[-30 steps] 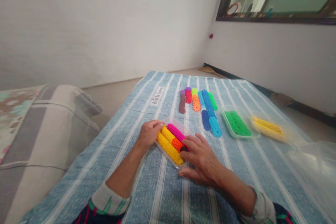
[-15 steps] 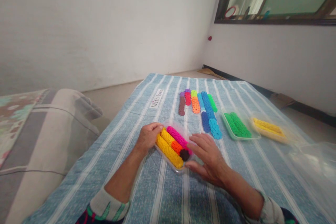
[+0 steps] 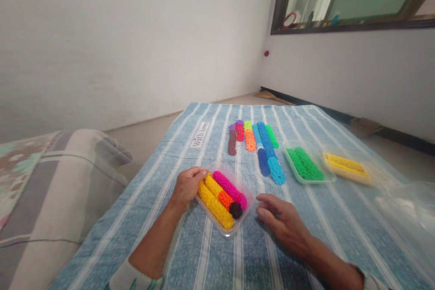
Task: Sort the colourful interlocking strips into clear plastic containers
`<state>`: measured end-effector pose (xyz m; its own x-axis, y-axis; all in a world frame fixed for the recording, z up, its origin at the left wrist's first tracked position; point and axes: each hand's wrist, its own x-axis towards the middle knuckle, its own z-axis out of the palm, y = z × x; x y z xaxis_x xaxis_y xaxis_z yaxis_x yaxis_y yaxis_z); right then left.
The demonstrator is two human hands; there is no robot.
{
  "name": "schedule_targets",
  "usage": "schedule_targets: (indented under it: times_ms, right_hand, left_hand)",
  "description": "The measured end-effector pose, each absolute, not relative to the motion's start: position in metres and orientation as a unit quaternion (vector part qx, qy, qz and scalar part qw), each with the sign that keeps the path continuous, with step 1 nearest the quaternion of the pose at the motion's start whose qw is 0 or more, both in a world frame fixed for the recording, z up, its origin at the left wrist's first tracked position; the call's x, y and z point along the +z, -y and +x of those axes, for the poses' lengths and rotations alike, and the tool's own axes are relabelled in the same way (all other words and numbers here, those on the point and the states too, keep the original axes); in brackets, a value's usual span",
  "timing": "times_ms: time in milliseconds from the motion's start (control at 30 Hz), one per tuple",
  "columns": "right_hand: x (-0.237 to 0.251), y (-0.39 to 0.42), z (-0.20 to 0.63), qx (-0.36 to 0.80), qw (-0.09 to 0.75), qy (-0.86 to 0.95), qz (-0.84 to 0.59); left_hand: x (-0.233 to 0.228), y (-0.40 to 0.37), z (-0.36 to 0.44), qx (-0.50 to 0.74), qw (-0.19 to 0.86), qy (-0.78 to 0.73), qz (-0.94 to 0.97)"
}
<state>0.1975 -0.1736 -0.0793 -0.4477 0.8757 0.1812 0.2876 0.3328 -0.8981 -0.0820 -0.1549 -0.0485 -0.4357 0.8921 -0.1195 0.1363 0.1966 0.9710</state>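
A clear plastic box [image 3: 227, 234] sits near the front of the table, holding rows of stacked plastic snowflake discs. Two of its rows are yellow, one with an orange part [image 3: 224, 199] and a dark end [image 3: 235, 210]; beside them lies a magenta row [image 3: 230, 190]. My left hand [image 3: 187, 186] grips the box at its left corner, thumb and fingers on the rim. To the right of the box, and apart from it, is my right hand [image 3: 283, 219], with nothing in it and its thumb and fingers a little apart.
Stacks of blue discs [image 3: 268, 145], orange discs [image 3: 250, 139] and brown discs [image 3: 232, 141] lie beyond the box. A box of green discs [image 3: 305, 164] and a box of yellow discs [image 3: 347, 165] stand to the right. A clear container [image 3: 408, 208] is at the right edge.
My right hand has drawn back to the right, away from the discs in the box. My left hand keeps its hold on the box's corner. The view has shifted slightly.
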Motion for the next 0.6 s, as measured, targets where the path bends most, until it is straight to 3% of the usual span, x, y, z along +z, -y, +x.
schedule_targets:
  times_ms: [200,600]
  right_hand:
    - [-0.082,0.17,0.195,0.509,0.332,0.694,-0.385]
    - [-0.095,0.169,0.201,0.459,0.298,0.782,-0.3]
  left_hand:
    - [-0.041,0.153,-0.079,0.506,0.37,-0.684,0.374]
    - [-0.001,0.061,-0.053,0.568,0.274,-0.677,0.379]
